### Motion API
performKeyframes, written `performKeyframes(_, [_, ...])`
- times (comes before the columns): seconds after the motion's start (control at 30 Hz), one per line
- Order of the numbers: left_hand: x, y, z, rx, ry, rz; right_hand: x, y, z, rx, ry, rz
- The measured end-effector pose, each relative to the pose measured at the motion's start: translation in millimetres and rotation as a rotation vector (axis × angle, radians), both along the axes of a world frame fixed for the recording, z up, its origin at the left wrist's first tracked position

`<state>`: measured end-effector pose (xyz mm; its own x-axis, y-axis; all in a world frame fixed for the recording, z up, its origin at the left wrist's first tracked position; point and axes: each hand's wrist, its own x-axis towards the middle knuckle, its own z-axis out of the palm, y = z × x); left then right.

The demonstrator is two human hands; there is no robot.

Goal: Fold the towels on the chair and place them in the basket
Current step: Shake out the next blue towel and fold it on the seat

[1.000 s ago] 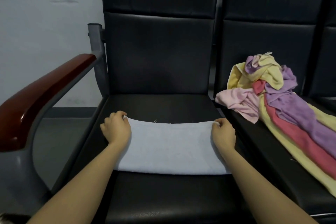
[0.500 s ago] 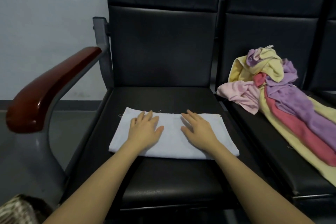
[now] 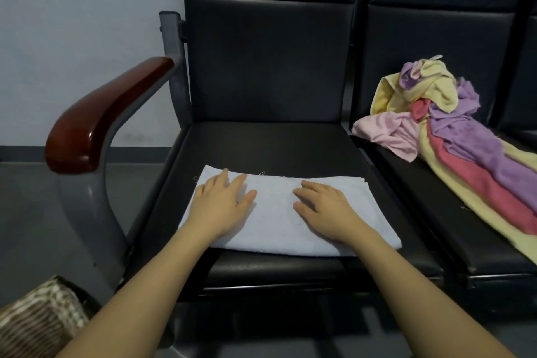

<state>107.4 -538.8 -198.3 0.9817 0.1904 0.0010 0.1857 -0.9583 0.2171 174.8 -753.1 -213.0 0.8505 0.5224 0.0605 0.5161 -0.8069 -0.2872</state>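
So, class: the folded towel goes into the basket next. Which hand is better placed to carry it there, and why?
Probably the left hand: it lies flat on the towel on the side nearer the basket, at lower left.

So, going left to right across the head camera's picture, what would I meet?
Woven wicker basket → dark red wooden armrest → left hand → right hand, both flat on the folded pale blue towel → pile of pink, yellow and purple towels.

Waiting-area or lobby setting: black padded seats (image 3: pixel 267 136) standing joined in a row, a red-brown wooden armrest (image 3: pixel 98 116) on grey metal framing at left, pale painted wall (image 3: pixel 81 38) running behind, grey floor (image 3: pixel 35 227) lying below.
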Motion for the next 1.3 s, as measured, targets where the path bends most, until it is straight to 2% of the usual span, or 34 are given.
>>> performKeyframes(0.13, [-4.8, 22.8, 2.0, -0.002, -0.097, 0.185, -4.9, 15.5, 1.4, 0.075, -0.005, 0.053])
performKeyframes(0.23, [-8.2, 35.5, -4.5, -0.057, -0.116, 0.239, -8.1, 23.9, -0.9, 0.077, 0.01, 0.098])
performKeyframes(0.37, [-10.1, 38.6, -8.3, -0.215, -0.223, 0.285, -12.0, 22.1, -3.0, 0.1, 0.037, 0.09])
performKeyframes(0.5, [-9.1, 33.4, -3.7, -0.327, -0.359, 0.222, -14.0, 17.6, -5.6, -0.015, 0.05, 0.118])
performKeyframes(0.63, [-10.4, 25.8, 16.5, -0.316, -0.545, 0.089, -20.8, 34.0, -10.0, -0.157, 0.057, 0.13])
performKeyframes(0.7, [-13.7, 20.9, 24.3, -0.263, -0.613, 0.028, -22.5, 47.6, -12.2, -0.111, 0.074, 0.127])
performKeyframes(0.77, [-16.9, 14.3, 29.0, -0.237, -0.651, -0.031, -23.5, 58.3, -12.3, 0.017, 0.098, 0.123])
performKeyframes(0.8, [-18.0, 10.3, 30.7, -0.25, -0.659, -0.051, -24.0, 61.3, -11.2, 0.154, 0.131, 0.106])
performKeyframes(0.87, [-19.2, 0.8, 34.5, -0.316, -0.657, -0.064, -25.7, 60.6, -6.2, 0.556, 0.311, 0.016])
performKeyframes(0.93, [-17.4, -10.4, 36.9, -0.384, -0.648, -0.085, -25.3, 49.3, 2.0, 0.782, 0.415, -0.05])
performKeyframes(1.07, [-4.5, -41.5, 38.7, -0.411, -0.611, -0.151, -12.9, 6.0, 14.6, 0.634, 0.281, -0.086])
performKeyframes(1.17, [9.9, -70.4, 37.1, -0.469, -0.553, -0.147, -6.9, -31.2, 10.1, 0.541, 0.208, -0.226])
performKeyframes(1.3, [29.9, -103.8, 36.5, -0.466, -0.511, -0.151, -3.6, -61.7, 0.2, 0.526, 0.145, -0.356])
